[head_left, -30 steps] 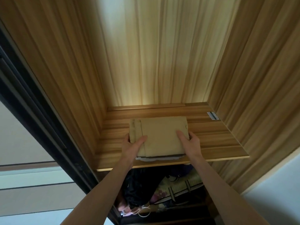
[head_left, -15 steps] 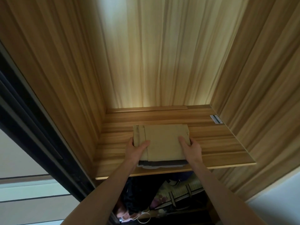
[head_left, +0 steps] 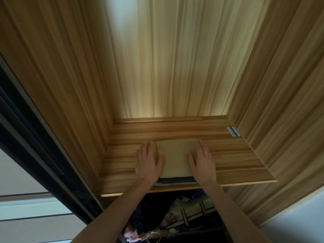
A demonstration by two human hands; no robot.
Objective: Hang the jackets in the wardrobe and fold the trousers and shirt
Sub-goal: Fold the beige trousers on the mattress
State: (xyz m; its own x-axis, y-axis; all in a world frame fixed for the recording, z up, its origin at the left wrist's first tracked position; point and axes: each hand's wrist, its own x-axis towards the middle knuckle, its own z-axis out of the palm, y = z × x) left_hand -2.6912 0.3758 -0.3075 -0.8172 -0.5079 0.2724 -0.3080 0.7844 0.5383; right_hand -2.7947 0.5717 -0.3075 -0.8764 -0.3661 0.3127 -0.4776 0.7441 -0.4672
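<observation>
Folded khaki trousers (head_left: 175,158) lying flat on the wooden wardrobe shelf (head_left: 245,163), topmost of a small stack, with a dark folded garment (head_left: 175,180) and a pale layer showing beneath at the near edge. Stack set left of the shelf's middle, near edge just inside the shelf's front lip. Seen as a rough rectangle with its long axis running front to back, away from the body, though the view foreshortens it.

Left hand (head_left: 148,162) spread flat along the left side of the stack, fingers straight and pointing toward the back panel; right hand (head_left: 203,161) likewise along the right side. Neither curled round the cloth: both resting or pressing on top, palms down, nothing pinched. Stack held between the two, equally near to each, wrists at the front edge.

Probably a final pat or push to square the pile. From here, any push goes straight back along the long axis; withdrawal straight toward the body. Hanging clothes (head_left: 175,220) dimly visible below the shelf.
</observation>
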